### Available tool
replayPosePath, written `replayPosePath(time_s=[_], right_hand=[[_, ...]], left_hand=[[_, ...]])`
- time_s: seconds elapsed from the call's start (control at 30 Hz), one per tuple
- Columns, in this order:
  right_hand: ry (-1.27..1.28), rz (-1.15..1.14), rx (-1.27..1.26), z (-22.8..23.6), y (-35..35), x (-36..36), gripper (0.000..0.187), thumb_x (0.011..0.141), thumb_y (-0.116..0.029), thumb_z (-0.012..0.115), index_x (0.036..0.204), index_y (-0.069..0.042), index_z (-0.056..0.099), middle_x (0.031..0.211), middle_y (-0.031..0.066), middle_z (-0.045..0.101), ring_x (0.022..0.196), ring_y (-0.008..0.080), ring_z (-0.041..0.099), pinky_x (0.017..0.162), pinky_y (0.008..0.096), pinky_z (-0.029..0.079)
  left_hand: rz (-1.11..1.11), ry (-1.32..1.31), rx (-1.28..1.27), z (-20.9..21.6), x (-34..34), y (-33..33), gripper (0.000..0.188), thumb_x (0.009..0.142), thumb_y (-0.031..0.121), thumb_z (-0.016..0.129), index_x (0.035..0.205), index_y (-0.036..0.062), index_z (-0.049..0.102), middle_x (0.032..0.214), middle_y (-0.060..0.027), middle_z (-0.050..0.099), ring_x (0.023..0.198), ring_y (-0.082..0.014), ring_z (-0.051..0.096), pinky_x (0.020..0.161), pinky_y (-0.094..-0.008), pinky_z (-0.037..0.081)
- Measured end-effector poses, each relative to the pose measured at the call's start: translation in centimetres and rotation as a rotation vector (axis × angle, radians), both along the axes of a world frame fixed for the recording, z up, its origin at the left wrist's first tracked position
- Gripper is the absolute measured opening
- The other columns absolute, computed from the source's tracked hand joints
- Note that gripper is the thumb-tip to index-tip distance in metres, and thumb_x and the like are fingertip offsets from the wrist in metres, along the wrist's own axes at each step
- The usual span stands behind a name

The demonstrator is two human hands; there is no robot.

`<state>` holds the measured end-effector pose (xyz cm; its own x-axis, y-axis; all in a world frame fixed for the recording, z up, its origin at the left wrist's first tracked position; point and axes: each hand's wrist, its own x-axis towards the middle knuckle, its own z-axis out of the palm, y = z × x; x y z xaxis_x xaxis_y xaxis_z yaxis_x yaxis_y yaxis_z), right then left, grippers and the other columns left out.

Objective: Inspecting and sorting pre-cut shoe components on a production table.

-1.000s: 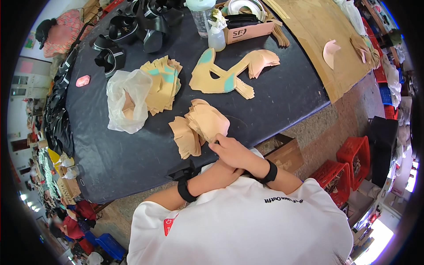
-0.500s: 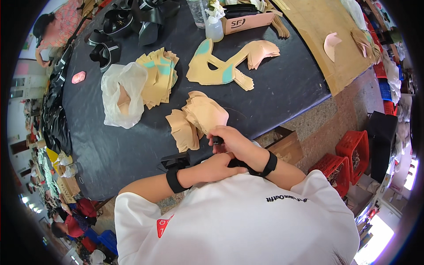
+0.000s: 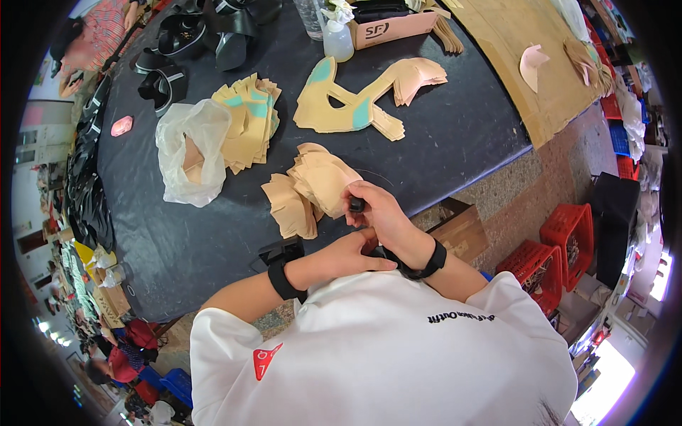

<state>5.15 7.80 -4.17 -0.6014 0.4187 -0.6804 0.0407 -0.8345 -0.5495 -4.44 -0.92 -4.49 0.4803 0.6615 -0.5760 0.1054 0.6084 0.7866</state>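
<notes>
My right hand (image 3: 383, 213) has its fingers curled around a small black object (image 3: 356, 204), whose full shape is hidden in the grip. Just below it, my left hand (image 3: 348, 253) is bent beside the right wrist, with its thumb pointing right. The left fingertips are partly hidden, and something dark shows between them and the thumb; I cannot make out what it is. Directly beyond the hands lies a fanned stack of beige cut pieces (image 3: 323, 177), its right edge close to my right fingers. A second, smaller beige stack (image 3: 290, 207) overlaps it at the left.
Left of the stacks sit a crumpled clear plastic bag (image 3: 188, 153) and yellow pieces with turquoise patches (image 3: 252, 117). Farther off are larger yellow cut-outs (image 3: 323, 106), a spray bottle (image 3: 338, 42), a cardboard box (image 3: 394, 30) and black sandals (image 3: 181, 35). Red crates (image 3: 568, 241) stand right of the table.
My right hand has risen slightly away from my body with the black object still in it. The left hand has shifted little. The whole view has moved slightly.
</notes>
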Motion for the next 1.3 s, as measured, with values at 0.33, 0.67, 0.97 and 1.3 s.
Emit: replayPosePath(time_s=[0.33, 0.67, 0.97, 1.3], right_hand=[[0.100, -0.116, 0.183, 3.1, 1.3, -0.1, 0.018, 0.089, -0.019, 0.042, 0.089, -0.004, 0.052, 0.075, 0.0043, 0.051, 0.064, 0.0132, 0.050, 0.059, 0.0247, 0.041], [0.114, 0.134, 0.478, 3.1, -0.6, -0.4, 0.015, 0.090, -0.018, 0.048, 0.093, -0.004, 0.051, 0.078, 0.0005, 0.051, 0.072, 0.0074, 0.049, 0.063, 0.0227, 0.043], [0.299, -0.119, -0.056, 0.6, -0.5, -0.5, 0.017, 0.090, -0.018, 0.044, 0.091, -0.003, 0.052, 0.077, 0.0038, 0.050, 0.069, 0.0115, 0.048, 0.061, 0.0231, 0.041], [0.215, -0.272, 0.038, -0.2, -0.3, -0.5, 0.020, 0.090, -0.019, 0.039, 0.089, -0.002, 0.050, 0.079, 0.0051, 0.047, 0.067, 0.0149, 0.046, 0.062, 0.0268, 0.039]], left_hand=[[0.043, 0.411, 0.465, 3.5, 0.7, 0.4, 0.044, 0.069, 0.021, 0.064, 0.104, -0.0033, 0.049, 0.080, -0.0184, 0.060, 0.068, -0.0294, 0.060, 0.062, -0.0362, 0.046], [0.139, 0.051, 0.137, 2.8, 0.4, -0.6, 0.032, 0.080, 0.020, 0.061, 0.104, -0.0017, 0.056, 0.098, -0.0153, 0.060, 0.097, -0.0235, 0.057, 0.082, -0.0326, 0.043], [0.128, -0.176, -0.449, 1.4, -1.4, 1.2, 0.028, 0.082, 0.020, 0.066, 0.100, -0.0003, 0.058, 0.088, -0.0017, 0.058, 0.078, -0.0087, 0.052, 0.068, -0.0206, 0.042], [0.003, 0.286, -0.041, 2.6, -1.8, 1.2, 0.034, 0.076, 0.030, 0.071, 0.079, 0.0020, 0.051, 0.069, -0.0002, 0.049, 0.062, -0.0065, 0.047, 0.053, -0.0215, 0.037]])
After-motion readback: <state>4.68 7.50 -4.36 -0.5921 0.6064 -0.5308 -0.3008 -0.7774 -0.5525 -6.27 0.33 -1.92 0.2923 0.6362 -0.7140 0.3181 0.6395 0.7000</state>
